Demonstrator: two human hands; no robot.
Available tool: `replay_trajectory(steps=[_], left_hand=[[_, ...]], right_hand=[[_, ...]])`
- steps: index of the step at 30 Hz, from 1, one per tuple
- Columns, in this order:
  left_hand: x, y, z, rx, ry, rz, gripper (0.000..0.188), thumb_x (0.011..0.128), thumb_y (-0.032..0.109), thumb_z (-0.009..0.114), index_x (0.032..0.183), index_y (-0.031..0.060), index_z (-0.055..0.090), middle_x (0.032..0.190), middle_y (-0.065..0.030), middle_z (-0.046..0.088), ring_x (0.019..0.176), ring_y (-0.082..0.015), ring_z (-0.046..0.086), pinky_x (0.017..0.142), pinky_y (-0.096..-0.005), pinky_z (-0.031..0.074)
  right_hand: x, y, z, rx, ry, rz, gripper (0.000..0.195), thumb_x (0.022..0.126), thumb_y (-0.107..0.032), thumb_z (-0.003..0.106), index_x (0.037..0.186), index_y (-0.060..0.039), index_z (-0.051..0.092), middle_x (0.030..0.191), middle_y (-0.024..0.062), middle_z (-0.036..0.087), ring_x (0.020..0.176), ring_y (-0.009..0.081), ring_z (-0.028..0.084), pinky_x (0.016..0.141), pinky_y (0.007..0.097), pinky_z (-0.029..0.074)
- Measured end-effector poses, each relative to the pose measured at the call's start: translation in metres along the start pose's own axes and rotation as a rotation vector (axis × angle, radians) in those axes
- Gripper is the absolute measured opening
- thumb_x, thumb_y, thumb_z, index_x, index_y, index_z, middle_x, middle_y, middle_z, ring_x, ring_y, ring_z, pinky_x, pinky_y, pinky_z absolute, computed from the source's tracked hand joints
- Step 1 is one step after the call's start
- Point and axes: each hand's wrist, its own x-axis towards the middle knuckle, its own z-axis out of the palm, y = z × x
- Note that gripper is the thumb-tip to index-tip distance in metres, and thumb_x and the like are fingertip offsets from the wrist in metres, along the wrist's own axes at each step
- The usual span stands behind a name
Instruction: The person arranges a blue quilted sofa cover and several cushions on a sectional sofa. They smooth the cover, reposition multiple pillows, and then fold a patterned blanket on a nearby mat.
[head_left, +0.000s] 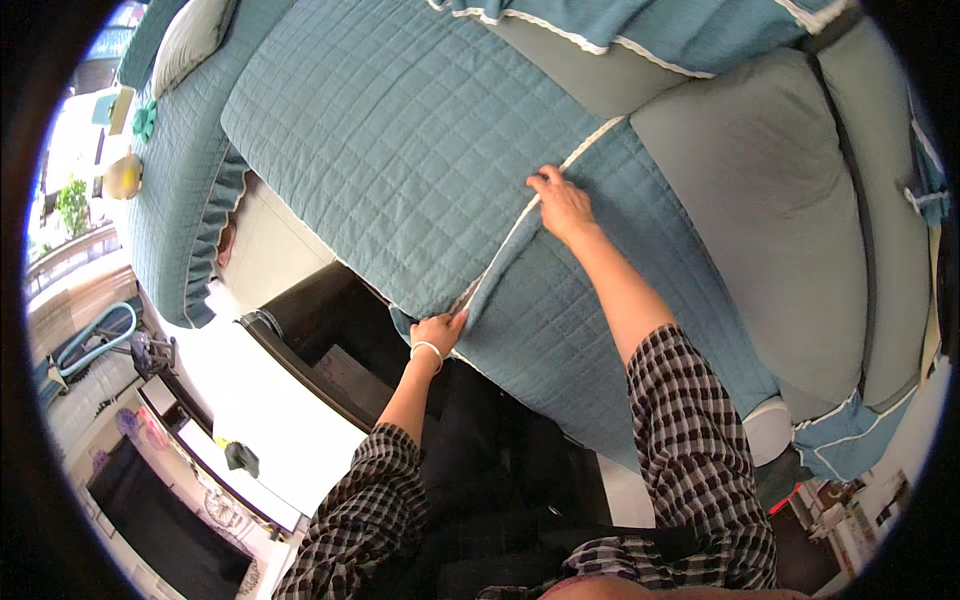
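Observation:
Blue quilted sofa covers lie over the seat of a grey sofa, a far cover (390, 150) and a near cover (570, 322) meeting at a white lace-trimmed edge (506, 244). My left hand (439, 335) grips the near cover's edge at the front of the seat, its thumb on top. Farther up the same trim, my right hand (564, 202) has its fingers curled over the edge. Between both hands the border is slightly raised, with a narrow fold along it. What lies under the cover there is hidden.
Grey back cushions (757, 202) stand along the right, with a blue cover (675, 30) draped over the backrest at the top. A dark coffee table (322, 315) is close to the seat front. A television (165, 517) is at lower left.

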Motion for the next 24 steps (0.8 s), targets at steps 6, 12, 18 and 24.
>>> replay_trajectory(steps=[6,12,18,24], left_hand=[[-0.007,-0.044,-0.037,-0.229,0.604,0.092,0.010,0.084,0.012,0.064,0.089,0.0040,0.061,0.085,-0.0123,0.063,0.084,-0.0327,0.060,0.075,-0.0425,0.045],[0.006,-0.020,-0.014,-0.161,0.586,0.395,0.029,0.079,0.001,0.062,0.108,0.0031,0.058,0.115,-0.0184,0.057,0.109,-0.0364,0.054,0.094,-0.0444,0.044],[0.058,0.072,0.020,-0.070,0.194,0.766,0.054,0.086,0.017,0.059,0.137,0.0066,0.044,0.144,-0.0144,0.042,0.133,-0.0288,0.040,0.110,-0.0423,0.033],[0.074,0.078,0.033,0.119,0.162,0.742,0.058,0.090,0.028,0.054,0.142,0.0066,0.039,0.148,-0.0140,0.037,0.137,-0.0280,0.034,0.112,-0.0417,0.028]], right_hand=[[0.010,0.002,0.003,0.123,0.040,-0.085,0.011,0.085,-0.003,0.059,0.094,-0.0085,0.056,0.094,0.0111,0.054,0.085,0.0356,0.059,0.074,0.0432,0.049],[-0.028,0.000,0.011,0.334,0.491,-0.016,0.026,0.090,-0.015,0.060,0.115,-0.0077,0.057,0.121,0.0135,0.052,0.117,0.0345,0.050,0.095,0.0450,0.043],[-0.048,0.031,0.060,-0.228,0.402,0.133,0.047,0.093,-0.035,0.052,0.134,-0.0117,0.050,0.143,0.0119,0.043,0.136,0.0315,0.034,0.112,0.0510,0.023],[-0.050,0.043,0.053,-0.168,0.390,0.130,0.047,0.093,-0.036,0.053,0.133,-0.0123,0.051,0.143,0.0102,0.043,0.137,0.0288,0.034,0.113,0.0475,0.023]])
